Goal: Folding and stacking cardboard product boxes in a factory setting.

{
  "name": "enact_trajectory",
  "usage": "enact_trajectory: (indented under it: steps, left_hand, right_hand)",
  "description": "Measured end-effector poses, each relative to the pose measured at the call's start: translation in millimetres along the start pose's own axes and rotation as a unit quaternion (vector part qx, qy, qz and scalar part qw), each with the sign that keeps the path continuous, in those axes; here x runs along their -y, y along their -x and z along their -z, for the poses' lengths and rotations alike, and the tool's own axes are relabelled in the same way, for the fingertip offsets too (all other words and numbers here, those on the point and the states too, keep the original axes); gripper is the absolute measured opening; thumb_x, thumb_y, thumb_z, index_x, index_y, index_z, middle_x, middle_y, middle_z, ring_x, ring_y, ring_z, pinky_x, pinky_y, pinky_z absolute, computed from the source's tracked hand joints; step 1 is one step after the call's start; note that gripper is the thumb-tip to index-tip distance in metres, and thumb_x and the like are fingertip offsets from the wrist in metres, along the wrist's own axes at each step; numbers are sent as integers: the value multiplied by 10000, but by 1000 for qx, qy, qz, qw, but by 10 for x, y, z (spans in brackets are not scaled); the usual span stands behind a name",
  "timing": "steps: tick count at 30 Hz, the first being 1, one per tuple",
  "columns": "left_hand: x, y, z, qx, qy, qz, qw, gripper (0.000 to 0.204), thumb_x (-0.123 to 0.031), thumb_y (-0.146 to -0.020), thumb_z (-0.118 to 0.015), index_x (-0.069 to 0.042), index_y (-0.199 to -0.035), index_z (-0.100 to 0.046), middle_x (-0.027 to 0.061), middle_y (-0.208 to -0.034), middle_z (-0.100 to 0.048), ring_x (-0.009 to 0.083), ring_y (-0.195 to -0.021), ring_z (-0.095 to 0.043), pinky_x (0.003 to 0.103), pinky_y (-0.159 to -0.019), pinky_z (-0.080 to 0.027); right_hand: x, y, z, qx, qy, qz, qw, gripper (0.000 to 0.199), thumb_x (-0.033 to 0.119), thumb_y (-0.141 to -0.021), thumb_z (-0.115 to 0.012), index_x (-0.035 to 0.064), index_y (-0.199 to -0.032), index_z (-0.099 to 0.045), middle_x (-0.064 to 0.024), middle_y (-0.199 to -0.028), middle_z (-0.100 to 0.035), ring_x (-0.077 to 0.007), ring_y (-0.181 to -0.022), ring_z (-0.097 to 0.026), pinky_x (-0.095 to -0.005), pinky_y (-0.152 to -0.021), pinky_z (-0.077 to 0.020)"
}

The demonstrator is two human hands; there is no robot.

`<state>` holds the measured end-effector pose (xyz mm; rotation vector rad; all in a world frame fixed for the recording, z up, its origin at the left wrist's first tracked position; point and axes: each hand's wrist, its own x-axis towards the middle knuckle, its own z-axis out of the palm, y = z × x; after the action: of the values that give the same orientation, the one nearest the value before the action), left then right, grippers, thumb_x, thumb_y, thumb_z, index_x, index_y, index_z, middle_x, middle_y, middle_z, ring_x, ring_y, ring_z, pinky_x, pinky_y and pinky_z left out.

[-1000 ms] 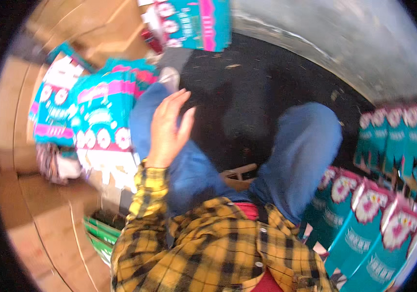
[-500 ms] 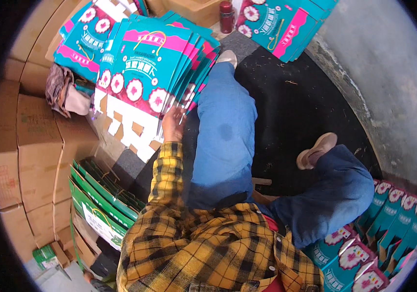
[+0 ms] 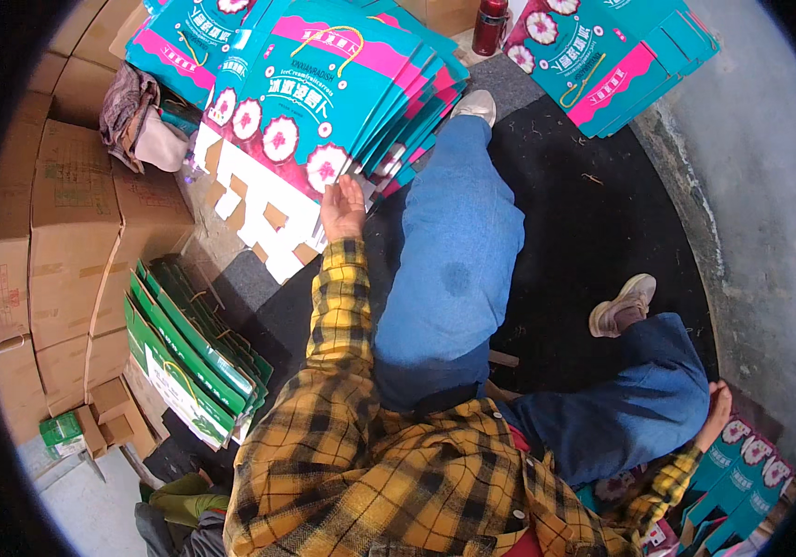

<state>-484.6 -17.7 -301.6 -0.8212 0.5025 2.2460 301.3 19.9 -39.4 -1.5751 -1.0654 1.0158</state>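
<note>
A thick stack of flat teal and pink cardboard gift boxes with yellow cord handles lies fanned out ahead of me, its white tabs toward me. My left hand is at the stack's near right corner, palm up, fingers stretched out along the edges. I see nothing gripped in it. My right hand is low on the right beside my bent knee, close to a row of set-up teal boxes. Its fingers are mostly hidden, so I cannot tell what it touches.
Brown cartons are piled along the left. Green handled boxes lean nearby. Another teal stack lies by the grey wall, with a dark red bottle beside it. Another person's olive-green clothing shows at lower left.
My right hand has come into view beside my right knee. My left hand stays at the stack's corner, its palm now turned up more. The whole view has shifted slightly.
</note>
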Motion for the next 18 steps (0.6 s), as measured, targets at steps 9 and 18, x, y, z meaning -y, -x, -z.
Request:
enact_trajectory:
  steps: [9, 18]
  left_hand:
    - [-69, 49, -78, 21, 2, -8, 1000, 500, -423, -859, -672, -8, -1088, -514, 170, -1148, -640, 286, -1017, -652, 493, -894, -513]
    - [-1097, 122, -595, 218, -160, 0, 963, 304, -268, -895, -664, -33, -1074, -592, 156, -975, -666, 261, -887, -656, 413, -842, -559]
  right_hand:
    - [1204, -162, -1129, 91, 162, 118, 975, 305, 280, -1007, -501, 19, -1139, -589, -40, -948, -620, -112, -853, -579, -252, -808, -468]
    - [1016, -18, -1986, 292, 189, 51, 936, 278, 250, -1009, -495, 0, -1020, -617, -53, -874, -640, -117, -776, -602, -254, -713, -480]
